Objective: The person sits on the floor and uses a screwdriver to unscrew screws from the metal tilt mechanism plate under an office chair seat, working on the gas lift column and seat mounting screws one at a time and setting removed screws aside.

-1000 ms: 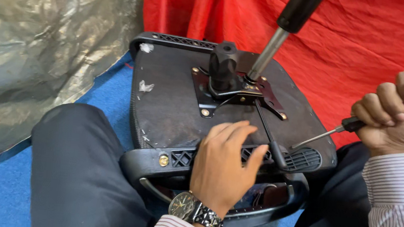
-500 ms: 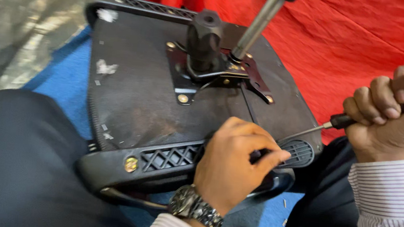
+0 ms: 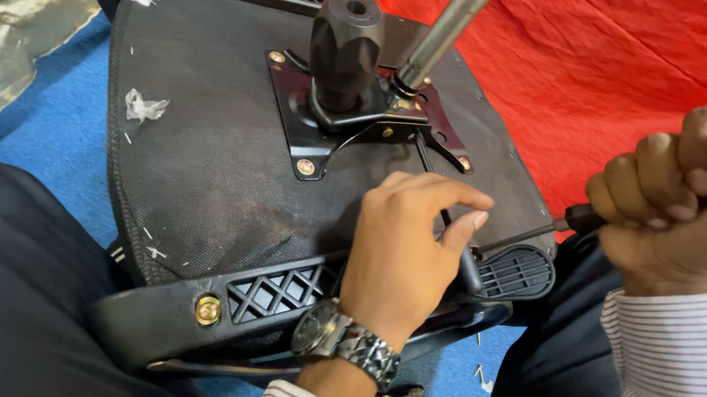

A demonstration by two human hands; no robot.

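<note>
The upturned chair seat (image 3: pixel 215 184) lies across my lap with its black underside facing up at me, one edge resting on my left thigh and the far edge tipped away toward the red cloth (image 3: pixel 628 87). My right hand (image 3: pixel 686 203) is closed in a full fist round the handle of a screwdriver (image 3: pixel 574 220), out past the right edge of the seat and a little above it. The tool's long axis runs from that fist down and to the left, the thin shaft slanting in toward the near right corner of the seat, where its tip meets the black lever (image 3: pixel 467 272) just beside the vented plastic end piece (image 3: pixel 516 273); I cannot make out the very tip, since my own fingers partly cover it. My left hand (image 3: pixel 405 248) lies on the seat right at that spot, palm down, fingers curled and the thumb stretched out toward the shaft, touching the lever rather than gripping anything firmly as far as I can see. So my left hand is the nearer one to the point of work, and my right hand stands well off along the line of the tool. Farther from me, in the middle of the seat, the metal mounting plate (image 3: pixel 306 145) carries a black knob-like housing (image 3: pixel 345 44) and a steel column (image 3: pixel 446 29) leaning up to the right.
</note>
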